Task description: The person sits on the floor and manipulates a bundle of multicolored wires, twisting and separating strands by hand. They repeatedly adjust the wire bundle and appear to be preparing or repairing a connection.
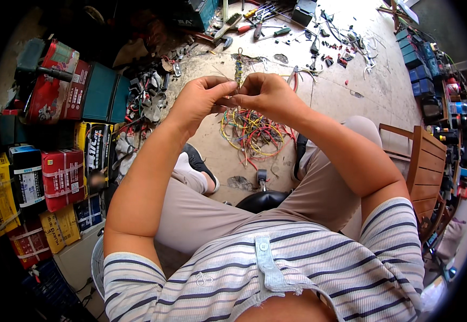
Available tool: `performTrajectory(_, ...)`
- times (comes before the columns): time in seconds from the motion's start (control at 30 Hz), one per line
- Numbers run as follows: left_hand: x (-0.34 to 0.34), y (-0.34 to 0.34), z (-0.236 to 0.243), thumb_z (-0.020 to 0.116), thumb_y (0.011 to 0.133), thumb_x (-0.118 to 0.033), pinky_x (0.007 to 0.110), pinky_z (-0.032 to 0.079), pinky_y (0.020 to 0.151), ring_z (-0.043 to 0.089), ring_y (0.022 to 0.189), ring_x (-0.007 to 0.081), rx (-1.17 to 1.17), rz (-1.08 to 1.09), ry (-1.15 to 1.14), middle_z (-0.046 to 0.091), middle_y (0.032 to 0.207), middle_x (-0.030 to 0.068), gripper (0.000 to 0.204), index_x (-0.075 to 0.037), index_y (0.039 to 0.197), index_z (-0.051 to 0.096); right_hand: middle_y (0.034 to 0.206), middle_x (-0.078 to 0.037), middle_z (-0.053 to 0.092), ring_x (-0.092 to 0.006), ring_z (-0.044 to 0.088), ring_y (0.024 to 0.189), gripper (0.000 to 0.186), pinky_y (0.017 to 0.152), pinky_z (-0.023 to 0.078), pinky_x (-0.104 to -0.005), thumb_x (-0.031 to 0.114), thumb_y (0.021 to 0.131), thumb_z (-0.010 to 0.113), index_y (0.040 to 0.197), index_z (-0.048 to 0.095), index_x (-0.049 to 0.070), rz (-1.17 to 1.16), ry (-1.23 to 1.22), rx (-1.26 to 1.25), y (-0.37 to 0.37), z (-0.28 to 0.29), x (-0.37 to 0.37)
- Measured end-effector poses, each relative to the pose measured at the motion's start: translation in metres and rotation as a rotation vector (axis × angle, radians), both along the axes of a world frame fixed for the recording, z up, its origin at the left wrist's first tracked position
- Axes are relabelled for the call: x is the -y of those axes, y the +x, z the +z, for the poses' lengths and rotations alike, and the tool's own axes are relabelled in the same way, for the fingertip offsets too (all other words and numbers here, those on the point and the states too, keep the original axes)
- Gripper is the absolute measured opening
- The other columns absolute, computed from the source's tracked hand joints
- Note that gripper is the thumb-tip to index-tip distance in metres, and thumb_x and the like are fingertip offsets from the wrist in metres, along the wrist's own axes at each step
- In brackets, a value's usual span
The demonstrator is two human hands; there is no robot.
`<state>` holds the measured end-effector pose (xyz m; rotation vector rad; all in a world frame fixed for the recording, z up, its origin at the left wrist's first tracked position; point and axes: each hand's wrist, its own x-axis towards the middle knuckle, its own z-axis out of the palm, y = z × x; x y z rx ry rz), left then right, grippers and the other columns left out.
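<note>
My left hand (201,99) and my right hand (268,92) meet in front of me, above the floor. Both pinch a narrow braided piece of coloured wire (239,65), whose yellow, blue and dark length rises past my fingertips to a small loop at its far end. Thin loose wire ends (223,74) stick out beside my left fingers. Exactly how the strands run between my fingertips is hidden. Just below my hands, a tangled heap of red, yellow, green and black wires (257,134) lies on the floor between my feet.
Pliers with red handles (295,79) lie beyond my right hand. Farther off are a hammer (222,44), a brush (228,26), screwdrivers (273,34) and cut scraps (341,56). Boxes (63,180) are stacked at left; a wooden chair (426,166) stands at right.
</note>
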<state>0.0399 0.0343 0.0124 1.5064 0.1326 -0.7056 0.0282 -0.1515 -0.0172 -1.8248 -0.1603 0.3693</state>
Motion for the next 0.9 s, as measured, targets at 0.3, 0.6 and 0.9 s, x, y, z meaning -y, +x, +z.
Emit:
performTrajectory(0.3, -0.002, 0.001, -0.004, 0.064, 0.087, -0.022, 0.023, 0.048, 0.067, 0.063, 0.076, 0.0097, -0.043, -0.029, -0.04, 0.067, 0.088, 0.0024, 0.021, -0.006, 0.102, 0.063, 0.069, -0.008, 0.063, -0.0127, 0.058, 0.063, 0.026, 0.058, 0.046, -0.0288, 0.023, 0.075, 0.073, 0.078, 0.063, -0.001, 0.034, -0.075, 0.023, -0.003, 0.008, -0.001)
performTrajectory(0.6, -0.002, 0.002, -0.006, 0.065, 0.087, -0.02, 0.024, 0.047, 0.068, 0.064, 0.077, 0.0113, -0.067, 0.025, -0.053, 0.067, 0.09, 0.0012, 0.021, -0.009, 0.105, 0.061, 0.073, -0.008, 0.064, -0.0123, 0.058, 0.063, 0.027, 0.058, 0.046, -0.0285, 0.024, 0.079, 0.069, 0.084, 0.063, -0.002, -0.01, -0.062, 0.052, -0.003, 0.006, -0.001)
performTrajectory(0.9, -0.003, 0.002, -0.003, 0.066, 0.086, -0.019, 0.022, 0.048, 0.068, 0.064, 0.077, 0.0104, -0.072, 0.064, -0.071, 0.066, 0.091, 0.0008, 0.021, -0.009, 0.104, 0.06, 0.075, -0.001, 0.063, -0.0056, 0.056, 0.067, 0.023, 0.057, 0.042, -0.0201, 0.025, 0.086, 0.066, 0.087, 0.061, 0.002, -0.033, 0.064, -0.151, 0.001, 0.01, 0.002)
